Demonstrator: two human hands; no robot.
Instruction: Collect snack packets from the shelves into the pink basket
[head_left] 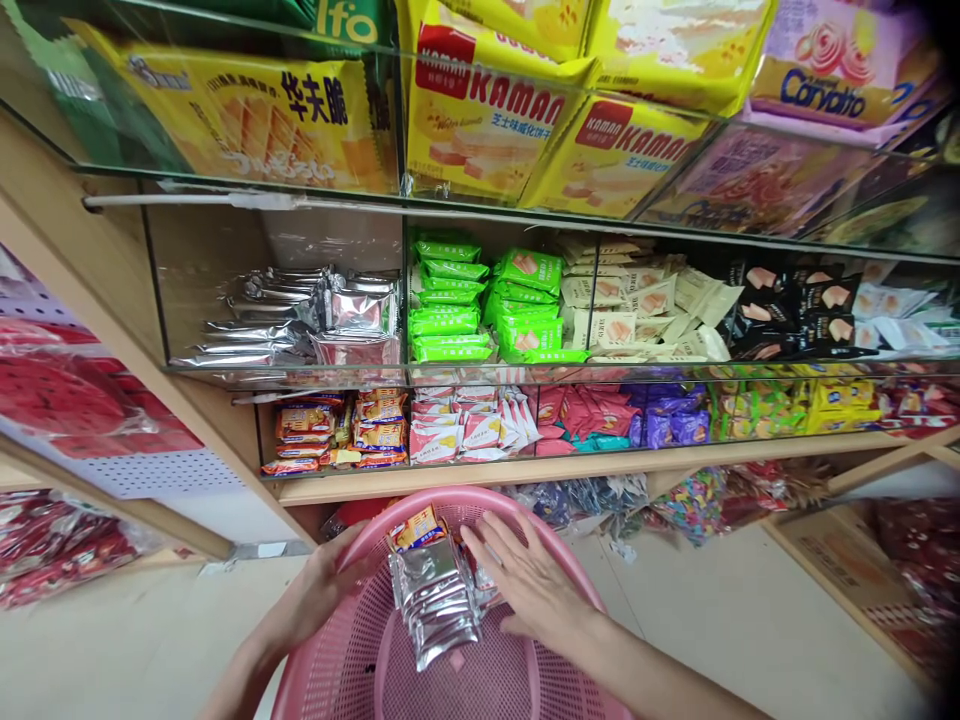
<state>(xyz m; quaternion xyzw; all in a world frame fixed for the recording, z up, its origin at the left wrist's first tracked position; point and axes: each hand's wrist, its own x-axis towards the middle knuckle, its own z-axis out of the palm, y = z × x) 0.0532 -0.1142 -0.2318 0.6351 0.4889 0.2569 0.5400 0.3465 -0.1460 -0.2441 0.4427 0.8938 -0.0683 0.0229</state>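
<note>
A pink plastic basket (592, 580) with mesh walls stands in front of me below the shelves. Inside it lies a stack of shiny silver packets (436, 600), with an orange snack packet (417, 528) behind them. My left hand (334, 575) is closed over the basket's left rim, its fingers curling inside. Over the right part of the basket, my right hand (525, 580) is open with its fingers spread, beside the silver stack. A red-and-white packet is partly hidden under its fingers.
Silver packets (360, 310) fill the left bin of the glass-fronted shelf, beside green packets (450, 300). Orange packets (306, 425) lie one shelf lower. Large yellow wafer bags (487, 120) stand above. A wooden shelf edge (600, 465) runs just behind the basket.
</note>
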